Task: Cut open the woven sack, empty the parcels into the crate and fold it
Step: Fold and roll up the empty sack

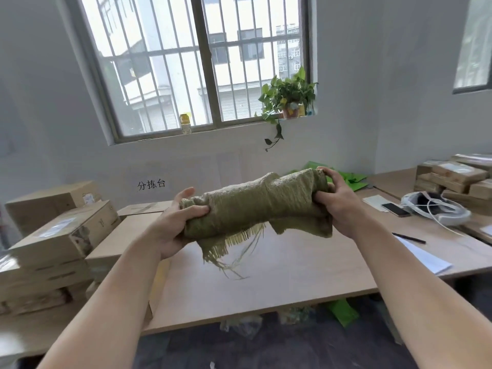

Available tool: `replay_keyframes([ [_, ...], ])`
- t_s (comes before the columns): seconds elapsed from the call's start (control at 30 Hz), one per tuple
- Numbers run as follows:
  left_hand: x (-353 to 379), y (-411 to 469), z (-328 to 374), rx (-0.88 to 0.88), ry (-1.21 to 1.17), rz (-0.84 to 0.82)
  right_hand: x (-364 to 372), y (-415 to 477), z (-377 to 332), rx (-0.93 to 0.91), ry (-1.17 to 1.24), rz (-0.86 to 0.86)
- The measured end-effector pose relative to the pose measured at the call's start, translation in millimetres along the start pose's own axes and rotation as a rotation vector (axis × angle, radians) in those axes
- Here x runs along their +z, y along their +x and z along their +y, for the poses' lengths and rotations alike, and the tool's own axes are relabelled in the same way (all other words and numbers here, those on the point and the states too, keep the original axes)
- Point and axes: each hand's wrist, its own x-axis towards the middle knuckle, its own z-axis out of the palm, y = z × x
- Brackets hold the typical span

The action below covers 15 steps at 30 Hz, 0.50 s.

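The olive-green woven sack (255,206) is rolled into a thick bundle and held in the air above the wooden table (279,278). My left hand (173,222) grips its left end and my right hand (338,201) grips its right end. Frayed threads hang from the bundle's lower edge. No crate and no cutting tool are in view.
Cardboard parcels (61,235) are stacked at the left, more parcels (458,177) at the far right. A phone (396,209), a white headset with cable (436,209), a pen (408,238) and paper lie on the right. Green bags (346,179) lie behind the sack.
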Motion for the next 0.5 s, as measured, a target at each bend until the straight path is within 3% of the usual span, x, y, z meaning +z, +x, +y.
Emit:
replay_keyframes([
  [0.27, -7.9, -36.3, -4.6, -0.029, 0.293, -0.044, -5.5, -39.7, 7.9, 0.063, 0.027, 0.040],
  [0.5, -16.2, -55.8, -61.8, -0.020, 0.238, 0.296, 13.4, -98.8, 48.5, 0.084, -0.215, 0.280],
])
